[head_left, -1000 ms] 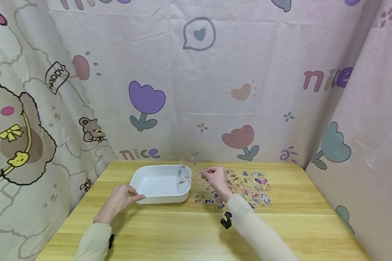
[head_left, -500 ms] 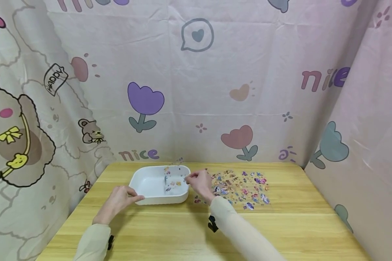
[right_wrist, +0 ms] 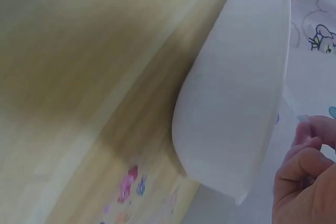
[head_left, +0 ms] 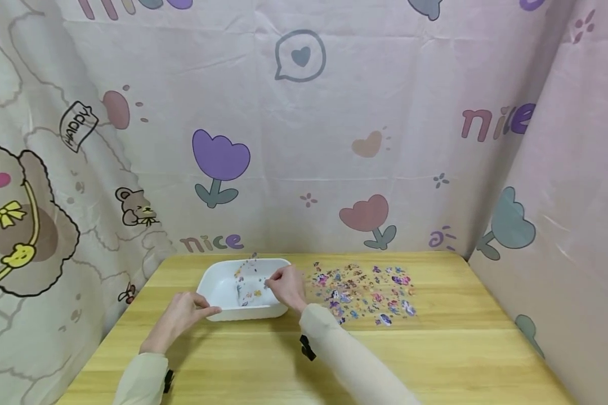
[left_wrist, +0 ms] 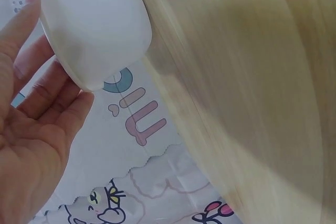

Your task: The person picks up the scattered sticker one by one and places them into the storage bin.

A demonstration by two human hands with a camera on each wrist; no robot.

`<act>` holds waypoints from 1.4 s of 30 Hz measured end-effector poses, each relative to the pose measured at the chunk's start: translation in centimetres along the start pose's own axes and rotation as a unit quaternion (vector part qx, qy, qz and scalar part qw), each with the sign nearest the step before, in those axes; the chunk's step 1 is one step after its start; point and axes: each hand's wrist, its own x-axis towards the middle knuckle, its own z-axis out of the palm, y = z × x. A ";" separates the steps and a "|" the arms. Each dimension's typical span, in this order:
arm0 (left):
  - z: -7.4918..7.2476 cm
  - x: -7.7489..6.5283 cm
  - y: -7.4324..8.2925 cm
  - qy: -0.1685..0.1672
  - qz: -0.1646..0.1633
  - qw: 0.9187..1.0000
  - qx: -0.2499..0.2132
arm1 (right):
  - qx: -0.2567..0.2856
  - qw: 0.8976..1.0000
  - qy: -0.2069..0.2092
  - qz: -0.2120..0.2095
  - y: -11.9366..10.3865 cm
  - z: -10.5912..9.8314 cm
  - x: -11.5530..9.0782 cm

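A white rectangular plastic basin [head_left: 245, 314] stands on the wooden table. My left hand [head_left: 178, 316] holds its near left corner, thumb at the rim and fingers along the outer wall, as the left wrist view also shows. Over the basin's right half, my right hand [head_left: 287, 288] pinches the edge of a clear sheet with small coloured prints [head_left: 257, 293]. This sheet hangs upright-looking inside the basin's outline; whether it touches the bottom I cannot tell. In the right wrist view the thumb and forefinger [right_wrist: 307, 127] meet beyond the basin wall, and the sheet hardly shows.
To the right of the basin lie clear sticker sheets [head_left: 367, 295] with many small coloured figures; how many sheets I cannot tell. The wooden table [head_left: 436, 360] extends in front and to the right. A printed curtain [head_left: 304, 129] hangs behind and at both sides.
My right hand has moved left from above the sticker sheets to over the basin, carrying the clear sheet with it. My left hand keeps its hold on the basin corner.
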 end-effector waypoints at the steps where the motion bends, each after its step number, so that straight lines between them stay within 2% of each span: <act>1: 0.0 0.0 0.0 0.004 0.001 1.000 0.001 | -0.003 1.000 -0.001 -0.001 -0.1 0.3 0.1; 5: -0.2 0.2 0.0 0.015 0.011 1.000 0.000 | -0.019 1.000 0.000 0.009 -0.6 1.1 0.3; 14: -0.2 0.1 0.0 0.013 0.006 1.000 0.004 | -0.028 0.999 -0.020 0.030 -1.0 2.5 0.3; 21: -0.4 -0.3 -0.2 -0.001 -0.006 1.000 0.002 | -0.070 0.997 -0.035 -0.013 -1.5 3.2 -0.2; 28: -0.5 -0.6 -0.5 -0.004 -0.016 1.000 0.006 | -0.130 0.991 -0.037 -0.005 -1.8 4.0 -0.7; 38: -0.2 -0.4 -0.2 0.000 -0.009 1.000 0.005 | -0.125 0.991 -0.038 0.022 -1.5 4.3 -0.4; 42: -0.1 -0.1 0.1 -0.002 -0.007 1.000 -0.005 | -0.158 0.987 -0.031 -0.005 -1.6 4.3 -0.5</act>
